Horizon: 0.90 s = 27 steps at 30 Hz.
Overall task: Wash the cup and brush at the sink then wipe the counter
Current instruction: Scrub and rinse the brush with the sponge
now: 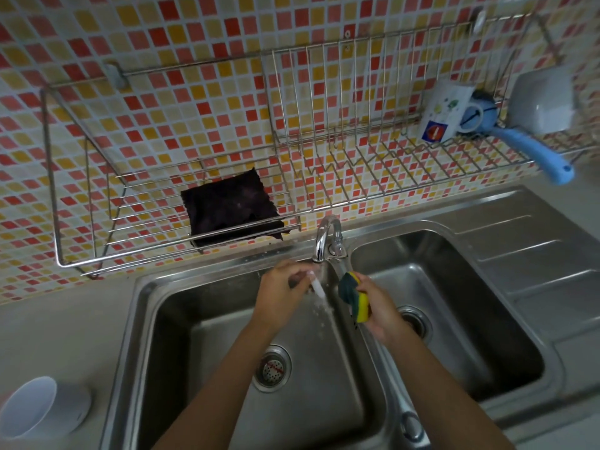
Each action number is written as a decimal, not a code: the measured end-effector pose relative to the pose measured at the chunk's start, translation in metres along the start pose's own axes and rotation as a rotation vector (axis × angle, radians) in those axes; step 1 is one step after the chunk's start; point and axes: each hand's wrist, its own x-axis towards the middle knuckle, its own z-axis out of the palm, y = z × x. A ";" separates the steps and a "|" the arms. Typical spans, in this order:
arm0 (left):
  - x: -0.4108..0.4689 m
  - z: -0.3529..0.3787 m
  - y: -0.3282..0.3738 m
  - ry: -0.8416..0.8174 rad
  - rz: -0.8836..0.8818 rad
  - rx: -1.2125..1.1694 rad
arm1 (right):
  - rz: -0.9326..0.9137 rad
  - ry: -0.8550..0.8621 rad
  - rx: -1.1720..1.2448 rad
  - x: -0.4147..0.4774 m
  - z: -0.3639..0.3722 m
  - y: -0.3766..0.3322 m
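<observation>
Steel double sink [194, 336], tap [324, 235] running: left hand [279, 293] curled in the stream, can't tell if holding anything; right hand [383, 310] grips a sponge [355, 297]. Cup [31, 407] at 8 o'clock, brush [532, 147] at 2.

cup [42, 407]: blurred | brush [532, 150] head: behind mug [444, 112] | mug print: unreadable (too small)

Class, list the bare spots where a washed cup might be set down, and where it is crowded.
Free: the drainboard beside the right basin; the rack between cloth and mug. Crowded: under the tap, where left hand and right hand with sponge work; rack's right end.
</observation>
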 end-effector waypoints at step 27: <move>-0.094 -0.085 -0.072 0.208 -0.228 0.264 | 0.039 -0.263 -0.298 -0.017 0.052 0.015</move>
